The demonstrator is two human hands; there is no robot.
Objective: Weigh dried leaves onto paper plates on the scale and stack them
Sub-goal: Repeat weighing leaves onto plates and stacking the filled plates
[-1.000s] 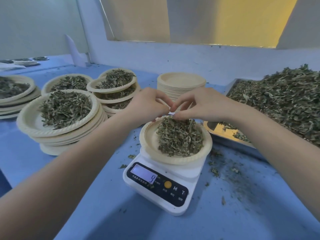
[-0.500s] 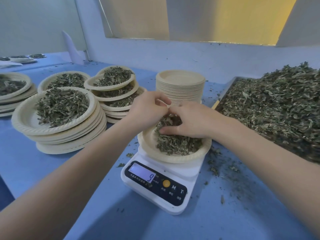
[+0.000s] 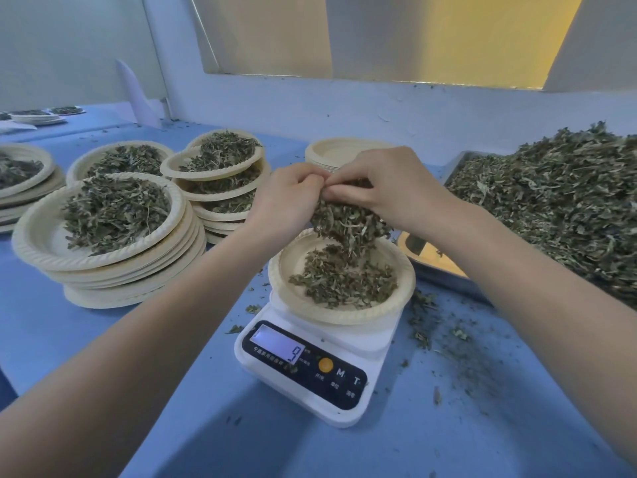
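Observation:
A white kitchen scale [image 3: 306,367] stands on the blue table, its display reading 9. On it sits a paper plate [image 3: 286,288] with a thin layer of dried leaves [image 3: 344,284]. Above the plate my left hand [image 3: 286,205] and my right hand [image 3: 386,184] together hold a clump of dried leaves [image 3: 348,225], fingers curled round it; loose leaves hang from it toward the plate. A stack of unfilled paper plates [image 3: 337,151] stands behind my hands.
Stacks of leaf-filled plates stand at the left: a near one [image 3: 107,243], one behind it [image 3: 220,181] and others [image 3: 24,177] farther left. A metal tray [image 3: 458,167] heaped with dried leaves [image 3: 558,205] fills the right. Leaf crumbs [image 3: 448,336] litter the table beside the scale.
Both hands went down into the leaves on the plate, then rose with a clump held between them. The plate now holds fewer leaves. The display went from 4 to 9.

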